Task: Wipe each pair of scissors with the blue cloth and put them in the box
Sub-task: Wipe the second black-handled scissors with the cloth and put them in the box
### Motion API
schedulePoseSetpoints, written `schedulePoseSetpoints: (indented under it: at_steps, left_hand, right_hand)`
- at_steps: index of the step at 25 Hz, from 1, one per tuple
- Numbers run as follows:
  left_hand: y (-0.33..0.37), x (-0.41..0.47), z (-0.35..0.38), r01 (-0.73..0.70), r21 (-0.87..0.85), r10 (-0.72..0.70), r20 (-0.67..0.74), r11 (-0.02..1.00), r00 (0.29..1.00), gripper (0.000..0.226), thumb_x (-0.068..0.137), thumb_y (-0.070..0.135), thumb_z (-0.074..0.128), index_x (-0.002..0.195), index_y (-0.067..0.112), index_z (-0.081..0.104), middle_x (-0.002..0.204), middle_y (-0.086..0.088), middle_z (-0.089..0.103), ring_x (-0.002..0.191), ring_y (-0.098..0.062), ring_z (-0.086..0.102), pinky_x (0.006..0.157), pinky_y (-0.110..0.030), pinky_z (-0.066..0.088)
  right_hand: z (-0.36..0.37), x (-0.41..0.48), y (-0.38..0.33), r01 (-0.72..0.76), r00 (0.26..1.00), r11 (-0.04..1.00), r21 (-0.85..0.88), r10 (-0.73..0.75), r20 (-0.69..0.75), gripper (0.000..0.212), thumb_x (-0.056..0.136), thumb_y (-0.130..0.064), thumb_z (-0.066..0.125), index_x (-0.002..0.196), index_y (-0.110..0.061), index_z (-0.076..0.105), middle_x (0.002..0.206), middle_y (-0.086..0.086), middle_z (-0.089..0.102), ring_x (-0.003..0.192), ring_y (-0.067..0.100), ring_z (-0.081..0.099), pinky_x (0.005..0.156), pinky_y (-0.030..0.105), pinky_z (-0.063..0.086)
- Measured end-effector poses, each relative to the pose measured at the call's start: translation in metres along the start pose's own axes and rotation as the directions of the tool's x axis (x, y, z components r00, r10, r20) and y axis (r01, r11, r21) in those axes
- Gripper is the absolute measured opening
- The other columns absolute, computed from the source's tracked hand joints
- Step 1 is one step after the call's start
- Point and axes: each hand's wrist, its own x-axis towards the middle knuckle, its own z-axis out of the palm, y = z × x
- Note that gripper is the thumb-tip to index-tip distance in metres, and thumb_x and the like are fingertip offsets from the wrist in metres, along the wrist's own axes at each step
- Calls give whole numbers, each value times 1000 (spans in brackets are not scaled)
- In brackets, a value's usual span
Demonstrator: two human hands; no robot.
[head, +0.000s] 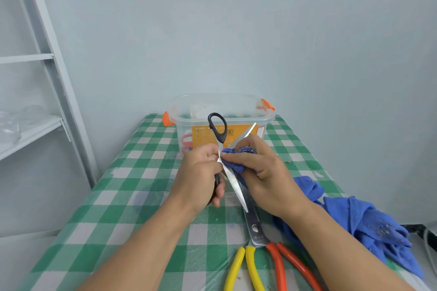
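Centre of frame: left hand (201,172) grips the black scissors (233,182) by the lower handle, fingers curled round it. The blades are spread in an X, w/ one handle loop pointing up in front of the box (222,98). Right hand (264,172) pinches a bunched part of the blue cloth (236,157) against the blades near the pivot. The rest of the cloth trails to the lower right over the table (118,198), which has a green/white check cover. The box is clear plastic w/ orange clips (267,104) and stands at the table's far edge, mid frame. Pink scissors (186,142) are inside, at its left. Its orange label (203,136) carries a "CCC" mark; other print is too blurred to read. Bottom centre: big scissors (254,227) lie flat w/ yellow & orange handles; can't tell if it's 1 pair or 2. White shelf (30,130) at left.
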Motion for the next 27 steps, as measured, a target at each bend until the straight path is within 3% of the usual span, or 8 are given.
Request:
schedulePoseSetpoints:
  at_steps: [3, 6, 8, 11, 16, 20, 23, 27]
  left_hand:
    - [0, 0, -1, -1, -1, 1, -4, 1000, 1000, 16, 91, -9, 40, 95, -7, 56, 72, -16, 49, 38, -22, 41, 36, -25, 34]
    - [3, -1, -1, -3, -10, 3, 2, 1000, 1000, 20, 82, 4, 46, 96, -1, 60, 72, -33, 50, 39, -24, 40, 37, -26, 35]
    - [5, -1, -1, -5, -10, 5, 28, 1000, 1000, 35, 73, 11, 44, 99, -4, 61, 69, -38, 47, 39, -24, 39, 37, -26, 35]
    - [6, -1, -1, 2, -5, -2, 27, 1000, 1000, 32, 73, 12, 43, 96, 2, 63, 77, -46, 50, 40, -25, 39, 38, -27, 35]
    - [1, 2, -3, 12, -12, -12, 18, 1000, 1000, 21, 78, 9, 45, 93, 4, 59, 75, -28, 53, 38, -23, 40, 40, -28, 34]
    - [9, -2, -3, 10, -16, -9, 54, 1000, 998, 33, 72, 12, 44, 74, 29, 72, 80, -39, 55, 42, -24, 39, 38, -27, 35]
    - [10, -4, -3, 11, -14, -10, 91, 1000, 996, 28, 72, 10, 45, 89, 5, 67, 85, -49, 53, 41, -23, 38, 36, -24, 34]
    - [4, -2, -1, 25, 53, -30, 100, 998, 995, 39, 71, 12, 42, 101, -3, 63, 77, -31, 67, 37, -20, 42, 38, -25, 34]
  right_hand:
    - [0, -1, 1, -9, 1000, 1000, -10, 9, 1, 30, 91, -2, 56, 113, -9, 76, 108, 6, 58, 100, 14, 58, 86, 17, 46]
    - [-1, -3, 6, 11, 995, 996, -94, -20, -94, 35, 88, 4, 55, 111, -10, 76, 110, 4, 57, 101, 13, 56, 88, 12, 43]
    - [-3, -1, 10, -15, 984, 994, -105, -4, -179, 31, 90, -2, 54, 107, -11, 78, 110, -1, 55, 101, 10, 56, 88, 8, 41]
    - [-3, 0, 11, -44, 964, 991, -127, 9, -266, 25, 92, -7, 58, 107, -11, 78, 110, -3, 55, 100, 10, 56, 89, 6, 39]
    - [5, -5, 6, 31, 995, 994, -103, -41, -94, 33, 90, 1, 55, 112, -11, 77, 111, 6, 57, 104, 16, 57, 88, 15, 45]
    - [-2, 1, 7, -32, 967, 997, -76, 11, -253, 26, 93, -5, 58, 108, -10, 78, 110, -1, 55, 103, 3, 56, 89, 8, 42]
    - [-10, 4, 18, -100, 913, 988, -118, 44, -405, 26, 88, 5, 65, 107, -8, 77, 106, -3, 52, 102, -7, 54, 90, 5, 39]
    - [-15, 6, 27, -327, 835, 944, -49, 264, -484, 28, 92, 7, 63, 106, -12, 78, 101, -11, 52, 98, 14, 58, 85, 1, 35]
